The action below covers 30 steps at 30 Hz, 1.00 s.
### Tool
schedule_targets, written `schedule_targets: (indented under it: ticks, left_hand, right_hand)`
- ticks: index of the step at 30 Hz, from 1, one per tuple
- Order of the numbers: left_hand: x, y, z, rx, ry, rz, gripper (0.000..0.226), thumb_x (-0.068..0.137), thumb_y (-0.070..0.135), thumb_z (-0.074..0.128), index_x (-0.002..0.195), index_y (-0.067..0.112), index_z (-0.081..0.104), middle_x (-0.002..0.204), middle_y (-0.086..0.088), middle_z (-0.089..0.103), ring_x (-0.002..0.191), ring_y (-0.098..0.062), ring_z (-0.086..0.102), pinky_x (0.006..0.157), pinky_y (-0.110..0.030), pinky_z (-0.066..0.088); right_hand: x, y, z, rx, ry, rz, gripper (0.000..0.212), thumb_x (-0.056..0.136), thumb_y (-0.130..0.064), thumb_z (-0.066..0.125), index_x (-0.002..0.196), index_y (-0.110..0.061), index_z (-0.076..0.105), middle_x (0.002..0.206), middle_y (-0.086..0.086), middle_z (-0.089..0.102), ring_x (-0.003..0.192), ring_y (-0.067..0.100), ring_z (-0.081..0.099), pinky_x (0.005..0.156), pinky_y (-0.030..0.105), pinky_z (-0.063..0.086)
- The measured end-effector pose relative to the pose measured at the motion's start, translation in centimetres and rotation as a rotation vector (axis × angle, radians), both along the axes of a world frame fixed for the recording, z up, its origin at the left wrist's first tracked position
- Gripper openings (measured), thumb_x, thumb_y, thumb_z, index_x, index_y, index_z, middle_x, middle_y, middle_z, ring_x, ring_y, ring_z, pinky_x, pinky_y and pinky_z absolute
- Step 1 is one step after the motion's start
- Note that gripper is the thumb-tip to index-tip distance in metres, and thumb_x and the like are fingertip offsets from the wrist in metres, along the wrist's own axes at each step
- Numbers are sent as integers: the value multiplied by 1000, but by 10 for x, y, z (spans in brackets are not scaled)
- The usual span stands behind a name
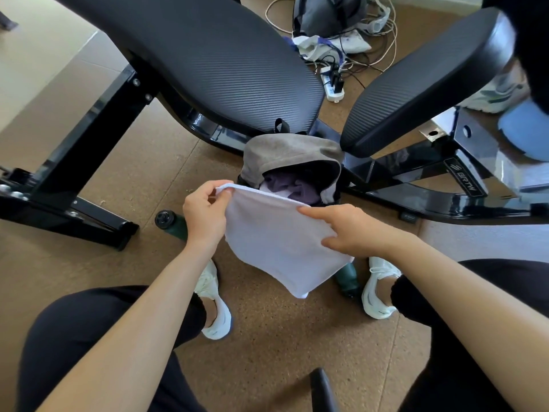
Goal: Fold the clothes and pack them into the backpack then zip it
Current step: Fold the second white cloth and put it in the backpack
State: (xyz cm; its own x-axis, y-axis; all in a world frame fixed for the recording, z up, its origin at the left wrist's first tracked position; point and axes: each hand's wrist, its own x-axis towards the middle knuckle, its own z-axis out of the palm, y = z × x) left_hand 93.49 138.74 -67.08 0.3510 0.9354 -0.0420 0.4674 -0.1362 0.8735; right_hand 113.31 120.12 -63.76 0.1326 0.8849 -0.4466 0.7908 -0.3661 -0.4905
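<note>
only one marking is legible: white letters "brtw", beside a slanted-stripe logo, on a black label (465,180) fixed to the black bench frame (439,200) at the right.

A white cloth (276,233) is shown. The backpack (285,153) is grey, with purple clothes (285,185) inside. The bench (225,63) is black, ribbed; the floor (282,346) is speckled brown.

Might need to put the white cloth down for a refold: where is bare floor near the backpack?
Bare floor lies left of the backpack, between it and the bench leg, and near your knees. Between the shoes it is crowded by the green bottle. Both hands hold the white cloth.
</note>
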Motion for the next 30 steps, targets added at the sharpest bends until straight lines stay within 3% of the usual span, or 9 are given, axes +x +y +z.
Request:
schedule_targets:
  ticks: [4,7,9,13,15,18,22,26,30]
  left_hand:
    - [2,-5,4,25,-15,-143,20,98,15,65,110,24,78,98,17,73,92,4,65,78,-15,51]
    - [6,-14,3,19,-60,-271,17,95,13,70,106,22,79,97,11,75,87,-1,66,74,-15,49]
    - [10,-23,2,-1,-87,-349,16,93,11,73,103,22,78,96,8,75,85,-2,66,75,-16,48]
    - [18,-44,0,3,-117,-495,14,90,14,76,103,15,80,95,4,76,86,-10,69,74,-18,52]
    - [20,-51,-2,16,-116,-541,17,91,22,75,105,14,81,92,6,75,85,-10,68,71,-16,50]
    - [23,-59,-3,57,-104,-561,22,92,31,72,105,15,80,89,9,72,84,-11,67,70,-19,50]
    - [26,-73,-1,196,-122,-537,25,91,38,71,101,18,82,82,8,65,75,-10,62,64,-21,46]
    - [27,-82,3,269,-120,-583,24,88,32,77,106,16,81,89,3,64,80,-8,61,66,-18,49]
    - [23,-81,9,46,-135,-694,16,84,21,82,98,14,81,93,7,70,77,-12,68,67,-20,53]
  right_hand:
    - [7,0,-3,46,220,-338,82,90,-17,70,158,-38,29,111,17,65,94,28,65,83,45,59]
    - [5,2,1,19,724,-682,85,93,-1,67,161,-26,22,117,25,67,97,35,72,71,41,64]
    - [5,4,2,-3,928,-818,85,94,4,63,162,-21,19,121,23,67,98,35,74,72,37,63]
    - [2,10,-2,-3,1149,-901,57,95,7,55,149,-1,39,119,23,67,101,39,72,74,37,61]
    - [1,12,-3,31,1211,-931,40,95,6,53,135,9,49,126,29,65,114,41,68,82,41,62]
    - [-3,15,-1,60,1328,-980,29,97,-6,61,125,0,57,127,32,64,118,42,66,93,48,59]
    - [-5,18,-4,74,1286,-935,29,98,-17,65,124,-14,52,117,30,67,99,36,74,82,40,61]
    - [-9,20,-6,134,1097,-898,30,96,-12,67,124,-7,57,116,21,71,90,33,75,65,33,59]
    - [-3,19,-11,220,755,-765,68,82,-5,64,146,-25,49,108,15,74,92,34,72,69,35,55]
